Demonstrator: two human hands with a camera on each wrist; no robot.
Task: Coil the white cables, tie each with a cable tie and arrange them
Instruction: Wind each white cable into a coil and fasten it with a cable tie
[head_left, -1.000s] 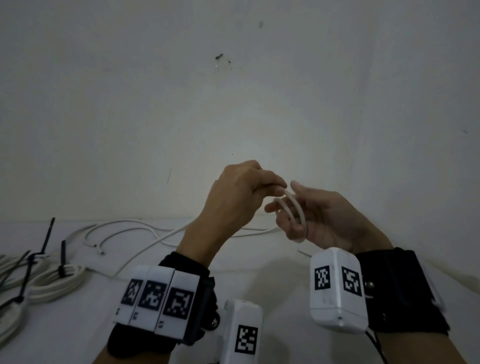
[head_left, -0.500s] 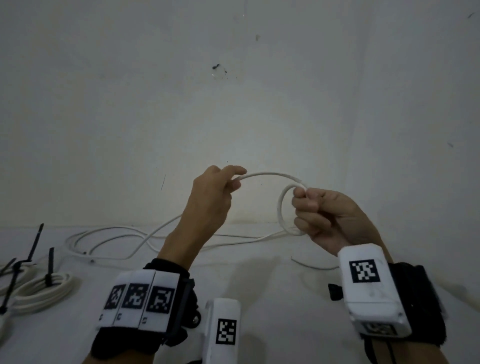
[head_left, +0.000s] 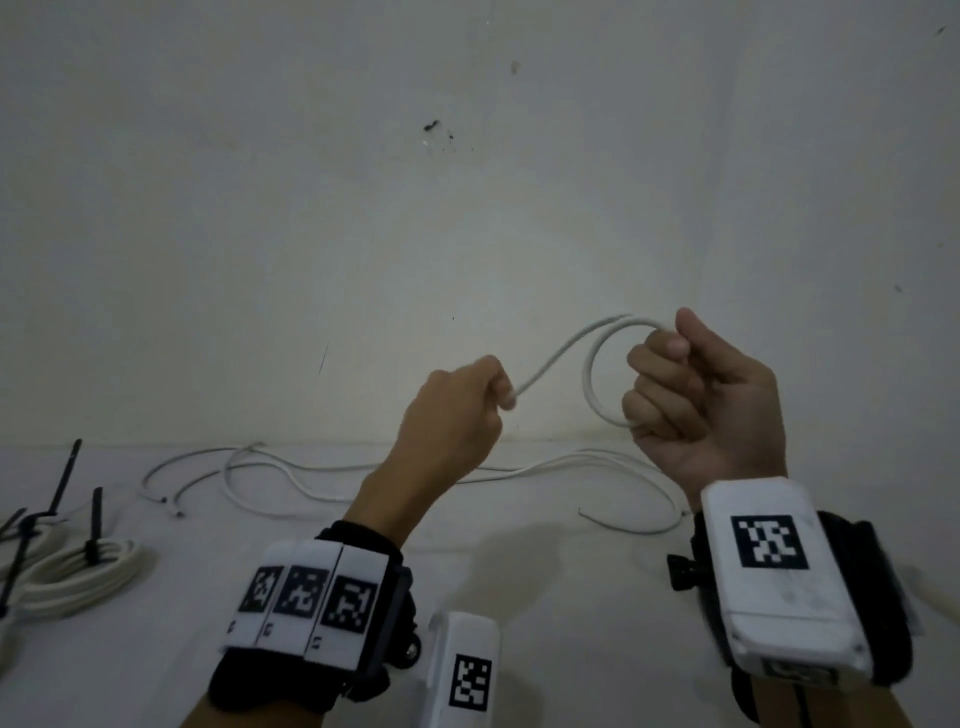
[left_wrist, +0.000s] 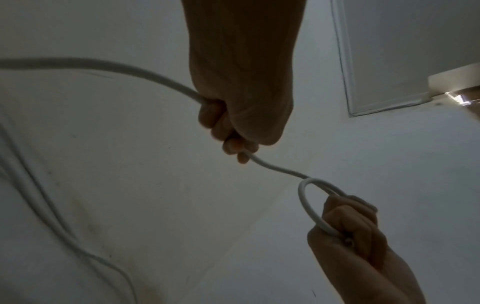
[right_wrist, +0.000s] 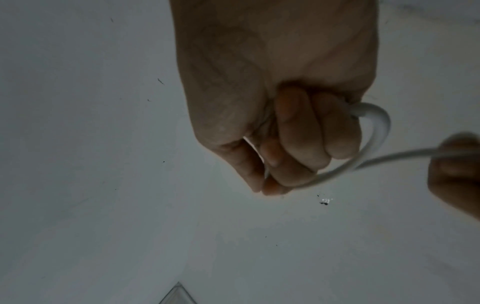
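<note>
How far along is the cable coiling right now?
Done: a tied coil with a black cable tie lies at the table's left edge; another bundle is cut off there. In hand: the right hand grips a small first loop of white cable, and the left hand holds its running length. Left: the loose cable on the table, its tying and arranging.

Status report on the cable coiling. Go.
Right hand grips small loop of white cable. Left hand grips the running length. Rest trails loose on table. Tied coils far left. Nothing in the way.
</note>
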